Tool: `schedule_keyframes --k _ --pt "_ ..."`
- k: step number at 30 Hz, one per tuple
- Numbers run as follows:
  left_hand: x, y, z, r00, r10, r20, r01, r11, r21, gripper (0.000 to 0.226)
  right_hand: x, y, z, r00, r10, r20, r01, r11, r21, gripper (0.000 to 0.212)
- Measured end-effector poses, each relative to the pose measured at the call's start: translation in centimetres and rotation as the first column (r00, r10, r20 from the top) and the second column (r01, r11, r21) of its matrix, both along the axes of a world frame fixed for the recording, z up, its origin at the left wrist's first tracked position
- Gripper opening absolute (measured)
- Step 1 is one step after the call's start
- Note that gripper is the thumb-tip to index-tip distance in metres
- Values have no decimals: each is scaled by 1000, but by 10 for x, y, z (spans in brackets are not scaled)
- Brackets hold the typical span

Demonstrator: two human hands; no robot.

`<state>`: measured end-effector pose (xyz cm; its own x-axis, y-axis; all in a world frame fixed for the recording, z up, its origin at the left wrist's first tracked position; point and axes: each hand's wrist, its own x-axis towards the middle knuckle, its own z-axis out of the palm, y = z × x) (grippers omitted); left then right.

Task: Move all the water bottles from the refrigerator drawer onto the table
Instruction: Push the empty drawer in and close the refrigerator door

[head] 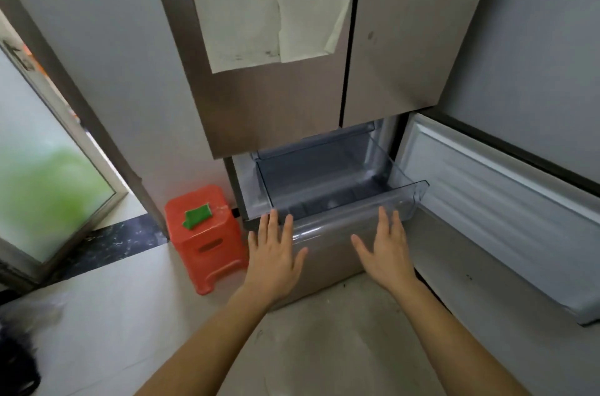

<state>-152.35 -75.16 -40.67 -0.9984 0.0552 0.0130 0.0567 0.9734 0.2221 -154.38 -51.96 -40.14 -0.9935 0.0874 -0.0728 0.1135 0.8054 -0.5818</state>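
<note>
- Left hand [274, 253] is flat, fingers spread, holding nothing; its fingertips reach the drawer's front edge near the left corner.
- Right hand [386, 251] is the same: palm flat, fingers fanned, empty, set against the drawer front towards the right side.
- Both palms lie on or just over the front panel; I cannot tell whether they press it or only hover.
- The drawer [344, 197] is clear plastic, pulled out of the fridge [276, 97] below the two closed upper doors. Its long axis runs left to right across the view, its open top faces up, and its front faces the person.
- No bottles show inside: the floor and walls of the drawer look bare. A shallower tray sits above and behind it, also bare as far as can be seen.
- The lower door [500, 201] stands swung open to the right.
- Judgement: the emptying looks done, and the flat hands suggest a push to shut the drawer; the door would then be left to close.
- The table is out of view, so the bottles cannot be checked there.
- A red stool [207, 243] stands just left of the fridge, clear of the drawer.
</note>
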Motion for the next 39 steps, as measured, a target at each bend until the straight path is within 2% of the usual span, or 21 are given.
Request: schedule_keyframes --k 5,7,11,14,16,18,21,22,26,28,34,36,39 --pt "-48 36 -23 991 -72 109 71 997 16 75 -37 20 -22 989 -40 140 67 979 -191 94" --pt "-63 52 -34 987 -79 142 80 997 -3 75 -56 33 -34 971 -55 231 126 944 -305 96" --pt "-87 79 -53 982 -30 188 53 992 -117 72 -101 51 -56 892 -115 438 357 773 -524 94" --pt "-96 90 -65 983 46 180 -9 979 -203 72 -136 61 -69 870 -83 486 410 668 -621 84" --pt "-102 93 -70 980 99 170 -54 966 -254 71 -152 67 -74 861 -63 505 435 607 -665 68" --pt "-111 97 -71 971 157 178 -109 962 -251 65 -162 69 -73 864 -21 503 421 579 -698 57" --pt "-122 113 -69 959 229 165 -187 953 -237 52 -175 75 -75 868 -10 497 415 565 -713 75" --pt "-124 118 -69 960 244 134 -206 946 -249 49 -180 78 -75 870 -12 494 412 570 -711 73" --pt "-130 125 -65 950 291 113 -250 925 -285 45 -194 93 -69 857 89 507 382 550 -743 31" --pt "-130 126 -64 949 289 128 -243 926 -290 46 -198 98 -69 853 129 505 370 533 -761 24" --pt "-158 112 -60 952 305 21 -282 901 -329 48 -222 87 -60 860 157 486 345 524 -779 36" --pt "-166 104 -61 953 299 55 -267 909 -321 47 -230 82 -59 849 154 505 358 535 -765 48" --pt "-176 94 -67 956 285 68 -254 922 -292 43 -238 71 -62 825 170 539 398 503 -768 54"
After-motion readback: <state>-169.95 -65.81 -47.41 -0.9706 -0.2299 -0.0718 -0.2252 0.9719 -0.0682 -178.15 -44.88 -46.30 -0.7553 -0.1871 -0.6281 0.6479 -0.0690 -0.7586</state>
